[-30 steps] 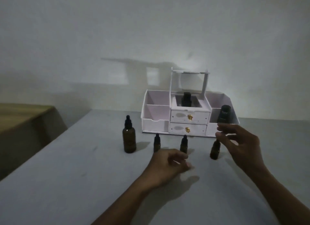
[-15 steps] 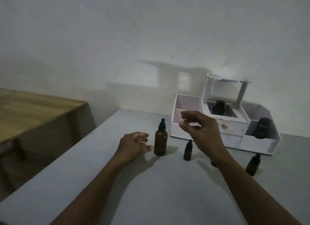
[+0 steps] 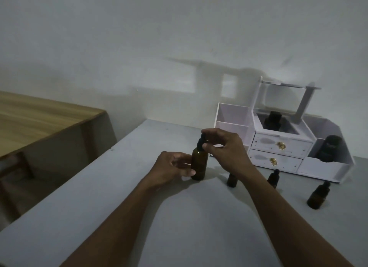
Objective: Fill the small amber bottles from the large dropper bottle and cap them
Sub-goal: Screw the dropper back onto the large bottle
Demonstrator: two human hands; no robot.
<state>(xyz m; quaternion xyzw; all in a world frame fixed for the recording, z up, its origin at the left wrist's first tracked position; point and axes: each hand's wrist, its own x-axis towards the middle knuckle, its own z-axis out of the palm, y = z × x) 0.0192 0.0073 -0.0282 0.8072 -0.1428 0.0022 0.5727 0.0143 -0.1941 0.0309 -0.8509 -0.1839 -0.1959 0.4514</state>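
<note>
The large amber dropper bottle [image 3: 199,163] stands upright on the grey table [image 3: 119,187]. My left hand [image 3: 172,168] wraps its body from the left. My right hand [image 3: 225,149] pinches its black dropper cap between thumb and fingers. Three small amber bottles with black caps stand to the right: one [image 3: 232,180] partly hidden behind my right wrist, one [image 3: 273,178] in the middle, and one [image 3: 318,196] nearest the right side.
A white organizer [image 3: 278,149] with two gold-knobbed drawers stands at the back right, holding a dark bottle [image 3: 271,120] in its centre compartment and a dark jar [image 3: 328,150] in the right one. A wooden table [image 3: 39,123] lies to the left, across a gap.
The view swung left. Both hands moved in on the large dropper bottle: the left now grips its body and the right closed on its cap.
</note>
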